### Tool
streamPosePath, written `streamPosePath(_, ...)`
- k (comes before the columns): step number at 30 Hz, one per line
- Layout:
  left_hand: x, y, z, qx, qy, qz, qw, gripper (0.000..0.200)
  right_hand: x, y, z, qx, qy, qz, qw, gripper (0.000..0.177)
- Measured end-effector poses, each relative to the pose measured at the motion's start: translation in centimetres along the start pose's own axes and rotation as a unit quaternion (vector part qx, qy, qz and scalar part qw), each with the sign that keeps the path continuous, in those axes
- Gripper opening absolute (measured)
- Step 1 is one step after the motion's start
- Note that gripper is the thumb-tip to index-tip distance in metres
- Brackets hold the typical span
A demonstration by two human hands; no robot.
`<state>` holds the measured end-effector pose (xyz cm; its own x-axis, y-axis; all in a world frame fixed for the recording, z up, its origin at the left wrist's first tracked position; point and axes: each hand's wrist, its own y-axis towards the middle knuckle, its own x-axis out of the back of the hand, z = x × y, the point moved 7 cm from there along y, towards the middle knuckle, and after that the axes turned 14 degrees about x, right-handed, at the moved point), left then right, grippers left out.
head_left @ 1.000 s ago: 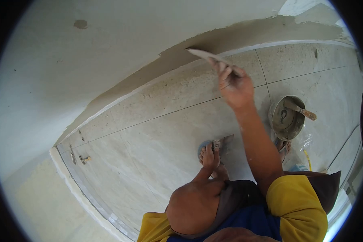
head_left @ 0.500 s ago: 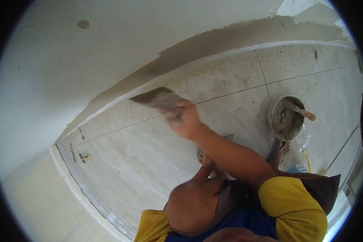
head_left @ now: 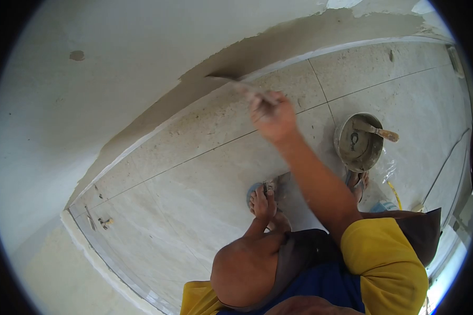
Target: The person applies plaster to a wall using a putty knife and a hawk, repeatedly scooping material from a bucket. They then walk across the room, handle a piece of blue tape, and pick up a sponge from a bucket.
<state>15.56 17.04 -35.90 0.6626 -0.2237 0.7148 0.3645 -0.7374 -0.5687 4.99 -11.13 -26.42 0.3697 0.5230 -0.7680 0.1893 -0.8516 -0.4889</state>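
Grey wet plaster (head_left: 299, 39) edges the wall (head_left: 115, 79); the right hand (head_left: 272, 118) is clamped on a trowel (head_left: 231, 80) there, at twelve o'clock. The bucket (head_left: 347, 157) at three o'clock bears an unreadable mark; bare tiles (head_left: 194, 178) lie toward eight.

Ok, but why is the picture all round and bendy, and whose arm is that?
There is no machine here, only a person. One small camera sits on the person's head and looks down, so you see their own body from above: a bent knee, a foot in a blue sandal and a yellow sleeve. The lens squeezes a wide view into one picture, which is why it looks round and the straight lines look bent.

The arm is the person's own. Their right hand grips a flat trowel and holds its blade to the wall, at the edge of a grey, wet-looking band just above the tiled floor. The left hand does not show.

On the floor stands a round bucket, with another tool that has a wooden handle resting in it.
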Motion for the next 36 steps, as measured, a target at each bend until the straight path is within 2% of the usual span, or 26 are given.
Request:
streamPosePath(1,0.4,0.1,-0.4,-0.021,0.006,-0.022,1.0,0.05,-1.4,-0.3,2.4,0.024,-0.004,0.004,1.0,0.046)
streamPosePath(4,0.3,0.2,-0.3,-0.012,-0.006,-0.011,1.0,0.05,-3.8,-1.7,9.0,0.062,-0.018,0.066,0.996,0.05)
streamPosePath(6,0.2,0.5,-0.4,-0.03,-0.018,-0.023,0.999,0.05,-5.0,-2.6,13.7,0.174,-0.033,0.143,0.974,0.049)
streamPosePath(7,0.3,0.3,-0.3,-0.041,-0.025,-0.034,0.998,0.05,-4.7,-3.1,14.8,0.177,-0.033,0.143,0.973,0.049)
streamPosePath(9,0.8,0.2,-1.0,-0.053,-0.034,-0.033,0.997,0.05,-4.1,-4.4,17.4,0.26,-0.18,0.09,0.945,0.045)
streamPosePath(10,1.0,0.2,-1.3,-0.061,-0.042,-0.035,0.997,0.049,-4.9,-5.2,16.2,0.263,-0.181,0.091,0.943,0.045)
streamPosePath(12,0.5,0.4,-1.0,-0.059,-0.073,-0.013,0.995,0.052,-5.5,-6.1,13.7,0.306,-0.348,0.054,0.884,0.037)
streamPosePath(16,-0.3,0.8,0.1,-0.033,-0.101,0.01,0.994,0.054,-3.3,-4.5,11.8,0.299,-0.408,-0.005,0.862,0.035)
streamPosePath(17,-0.3,0.8,0.0,-0.035,-0.101,0.012,0.994,0.054,-3.9,-4.3,11.0,0.287,-0.469,-0.003,0.835,0.032)
streamPosePath(18,0.0,0.6,-0.3,-0.053,-0.081,-0.023,0.995,0.051,-4.9,-4.0,10.2,0.275,-0.527,0.0,0.804,0.029)
streamPosePath(19,0.5,0.5,-0.7,-0.071,-0.062,-0.059,0.994,0.048,-5.8,-3.6,9.3,0.277,-0.527,0.0,0.804,0.029)
streamPosePath(21,1.0,0.3,-1.4,-0.078,-0.066,-0.057,0.993,0.048,-8.6,-2.6,7.1,0.275,-0.508,0.041,0.815,0.023)
streamPosePath(24,1.5,-0.1,-2.3,-0.086,-0.069,-0.057,0.992,0.047,-13.0,-1.8,4.2,0.285,-0.474,0.05,0.831,0.023)
streamPosePath(26,1.4,0.0,-2.4,-0.089,-0.069,-0.058,0.992,0.047,-14.7,-5.0,2.3,0.284,-0.465,0.053,0.837,0.023)
streamPosePath(28,1.1,0.2,-1.6,-0.064,-0.079,-0.035,0.994,0.046,-13.5,-7.9,1.0,0.28,-0.457,0.054,0.842,0.024)
streamPosePath(30,1.3,0.1,-1.9,-0.084,-0.077,-0.043,0.993,0.046,-11.7,-10.2,2.7,0.364,-0.469,0.02,0.804,0.024)
streamPosePath(32,1.4,0.1,-2.2,-0.105,-0.078,-0.053,0.99,0.046,-8.7,-8.9,7.3,0.478,-0.526,-0.02,0.703,0.029)
streamPosePath(34,1.3,0.1,-2.0,-0.107,-0.064,-0.058,0.99,0.046,-7.5,-5.8,13.4,0.467,-0.674,-0.034,0.571,0.037)
streamPosePath(35,1.2,0.1,-1.7,-0.108,-0.066,-0.056,0.99,0.046,-7.9,-4.8,16.2,0.527,-0.705,-0.025,0.473,0.044)
streamPosePath(36,0.5,0.5,-0.9,-0.073,-0.084,-0.009,0.994,0.047,-8.8,-4.1,17.7,0.579,-0.727,-0.014,0.369,0.052)
